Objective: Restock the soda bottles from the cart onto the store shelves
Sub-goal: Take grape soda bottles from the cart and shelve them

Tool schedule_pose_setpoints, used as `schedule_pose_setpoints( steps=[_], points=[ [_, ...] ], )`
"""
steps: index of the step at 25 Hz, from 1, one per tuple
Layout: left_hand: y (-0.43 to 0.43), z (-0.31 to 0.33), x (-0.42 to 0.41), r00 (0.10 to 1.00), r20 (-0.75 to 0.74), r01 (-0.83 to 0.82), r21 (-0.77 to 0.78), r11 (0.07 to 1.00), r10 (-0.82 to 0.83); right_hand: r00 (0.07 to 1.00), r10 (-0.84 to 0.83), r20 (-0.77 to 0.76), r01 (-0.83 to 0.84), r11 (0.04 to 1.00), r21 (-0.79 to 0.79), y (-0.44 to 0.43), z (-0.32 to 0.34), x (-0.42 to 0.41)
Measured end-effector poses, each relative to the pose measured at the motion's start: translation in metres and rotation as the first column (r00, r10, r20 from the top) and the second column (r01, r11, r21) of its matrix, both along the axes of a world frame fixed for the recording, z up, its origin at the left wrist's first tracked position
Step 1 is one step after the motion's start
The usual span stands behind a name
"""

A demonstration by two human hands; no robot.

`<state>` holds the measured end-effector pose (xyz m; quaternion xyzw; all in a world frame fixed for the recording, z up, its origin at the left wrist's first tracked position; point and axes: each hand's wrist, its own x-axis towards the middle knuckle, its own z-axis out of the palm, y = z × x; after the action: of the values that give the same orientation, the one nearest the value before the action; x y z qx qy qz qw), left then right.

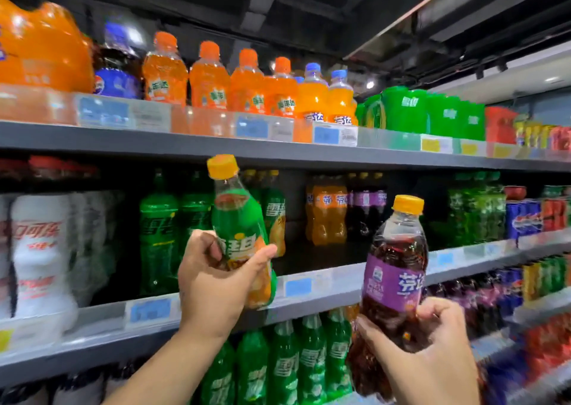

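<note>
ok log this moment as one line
left hand: grips green Sprite bottle | right hand: grips purple Fanta bottle | both raised before middle shelf | neither shelved yet

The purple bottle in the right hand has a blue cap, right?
Not quite. The purple bottle in the right hand has a yellow cap, not a blue one. The head view shows it.

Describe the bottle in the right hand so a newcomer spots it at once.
Find the grey middle shelf; in front of its right part, the right hand grips a dark bottle low down. Both held bottles have yellow caps, but only this one has a purple label; the left hand holds a green bottle.
</note>
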<state>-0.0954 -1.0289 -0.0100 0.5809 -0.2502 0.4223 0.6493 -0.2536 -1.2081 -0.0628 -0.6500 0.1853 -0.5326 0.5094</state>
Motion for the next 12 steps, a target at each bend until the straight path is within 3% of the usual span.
schedule_pose_setpoints(
  steps=[4,8,12],
  points=[
    [-0.03,0.015,0.007,0.993,0.042,-0.113,-0.022,0.993,0.114,0.997,0.071,-0.002,-0.071,0.997,-0.022,-0.045,0.014,0.019],
    [-0.051,0.019,0.028,0.998,0.04,-0.047,0.073,0.996,0.044,0.991,0.13,0.021,-0.13,0.991,-0.03,-0.064,0.029,0.045],
    [-0.075,0.019,0.059,0.956,-0.212,-0.144,0.264,0.954,0.203,0.987,0.152,0.058,-0.15,0.988,-0.033,-0.075,0.031,0.072]
  ],
)
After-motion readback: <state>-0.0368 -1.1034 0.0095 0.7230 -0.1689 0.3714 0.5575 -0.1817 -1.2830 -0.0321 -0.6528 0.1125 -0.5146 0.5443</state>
